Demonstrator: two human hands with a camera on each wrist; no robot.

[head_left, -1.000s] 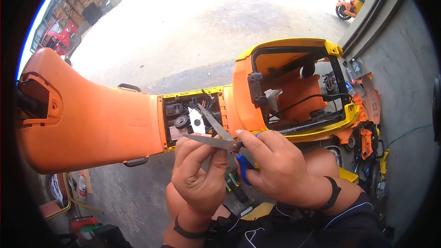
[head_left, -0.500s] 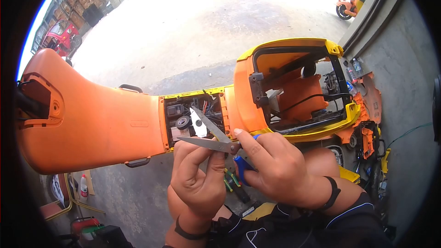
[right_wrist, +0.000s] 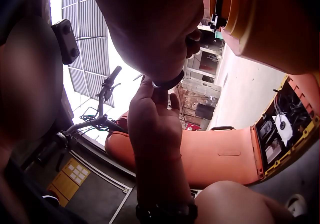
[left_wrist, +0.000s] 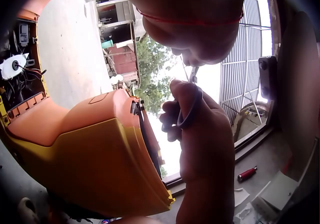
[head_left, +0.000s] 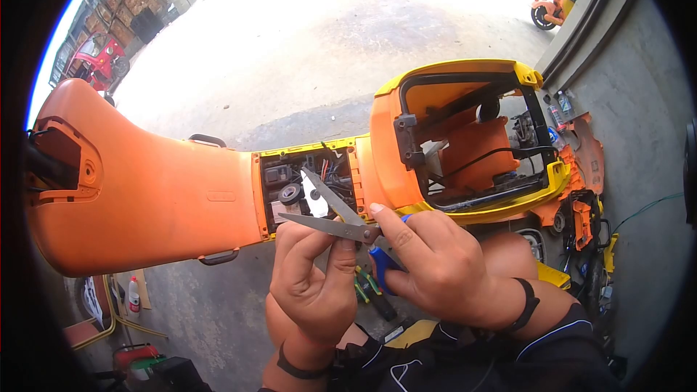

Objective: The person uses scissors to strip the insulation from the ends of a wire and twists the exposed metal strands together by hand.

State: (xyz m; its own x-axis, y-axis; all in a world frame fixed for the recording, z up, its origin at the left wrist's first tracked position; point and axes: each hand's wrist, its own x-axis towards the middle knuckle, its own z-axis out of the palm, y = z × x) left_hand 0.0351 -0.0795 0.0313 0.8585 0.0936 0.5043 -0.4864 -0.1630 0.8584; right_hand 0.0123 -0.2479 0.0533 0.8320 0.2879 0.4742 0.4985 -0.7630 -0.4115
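In the head view, my right hand (head_left: 443, 254) grips the blue-handled scissors (head_left: 352, 230), whose two blades stand apart and point left. The index finger lies along the scissors near the pivot. Just below the blades, my left hand (head_left: 312, 279) pinches with thumb and curled fingers; a small yellowish bit shows at its fingertips, between the blades, mostly hidden. Which kind of thing it is, I cannot tell. Behind the hands, an open compartment in the scooter's orange body (head_left: 167, 196) contains a roll of black tape (head_left: 290, 194) and a white cut piece (head_left: 314, 199) with a dark hole.
To the right rises the scooter's open yellow-rimmed seat frame (head_left: 465, 207). Pliers (head_left: 368, 283) with green and yellow handles lie below the hands. Loose orange panels (head_left: 581, 221) lean by the grey wall at the right. A bottle (head_left: 133, 294) stands on the floor at left.
The scissors have shifted slightly left, their tips moving a little away from the right hand. Both hands stay almost in place, and the left hand keeps its pinch.
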